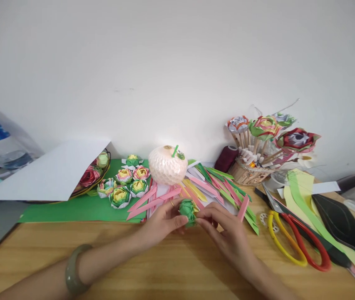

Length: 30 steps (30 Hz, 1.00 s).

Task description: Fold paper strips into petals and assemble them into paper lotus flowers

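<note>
A small green paper flower [187, 211], with a bit of yellow at its right side, is held over the near edge of the paper strips. My left hand [168, 220] is closed on its left side, thumb in front. From the right, the fingertips of my right hand [222, 225] pinch at the flower's edge; whether a separate piece is between them I cannot make out. Behind my hands lie folded paper strips [161, 201] in pink, green, yellow and white. Several finished paper flowers [120, 196] sit on green paper [71, 211] to the left.
A white scaly round ornament [167, 164] stands at the back. Scissors [299, 241], a dark phone-like slab [342, 225] and paper sheets lie right. Behind them are a purple thread spool [226, 158] and a basket [249, 173] of stemmed flowers. White paper [52, 171] covers part of another basket.
</note>
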{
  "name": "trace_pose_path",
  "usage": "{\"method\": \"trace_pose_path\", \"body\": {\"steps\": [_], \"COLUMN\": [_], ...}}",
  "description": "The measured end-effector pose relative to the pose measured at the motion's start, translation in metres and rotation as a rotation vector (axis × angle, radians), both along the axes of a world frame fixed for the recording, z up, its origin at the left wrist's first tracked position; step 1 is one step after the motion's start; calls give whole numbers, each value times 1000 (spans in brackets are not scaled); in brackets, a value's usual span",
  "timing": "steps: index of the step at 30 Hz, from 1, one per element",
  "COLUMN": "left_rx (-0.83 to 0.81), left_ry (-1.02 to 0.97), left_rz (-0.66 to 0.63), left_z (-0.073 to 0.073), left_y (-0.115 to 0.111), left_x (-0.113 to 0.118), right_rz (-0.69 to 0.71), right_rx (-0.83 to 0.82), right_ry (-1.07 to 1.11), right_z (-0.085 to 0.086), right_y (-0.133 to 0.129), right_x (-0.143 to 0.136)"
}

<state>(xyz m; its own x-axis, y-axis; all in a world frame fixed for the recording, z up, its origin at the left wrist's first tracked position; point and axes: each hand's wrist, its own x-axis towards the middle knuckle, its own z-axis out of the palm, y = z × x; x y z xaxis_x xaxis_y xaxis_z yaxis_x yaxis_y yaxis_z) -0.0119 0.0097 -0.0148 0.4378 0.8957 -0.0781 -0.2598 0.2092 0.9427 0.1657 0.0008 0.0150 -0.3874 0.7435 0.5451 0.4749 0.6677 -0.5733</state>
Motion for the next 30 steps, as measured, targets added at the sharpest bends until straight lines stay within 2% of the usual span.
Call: {"method": "trace_pose_path", "body": {"steps": [12,20,30], "left_rx": [76,100,129], "left_ry": [39,96,155], "left_rz": [-34,-13,85], "left_z": [-6,-4,-6], "left_y": [-2,-2,-2], "left_x": [-2,-1,-1], "right_rz": [15,-17,-78], "right_rx": [21,57,-271], "right_ry": [-21,16,-37], "right_z": [-5,-4,2], "right_y": [-1,-6,-3], "right_x": [0,0,-3]}}
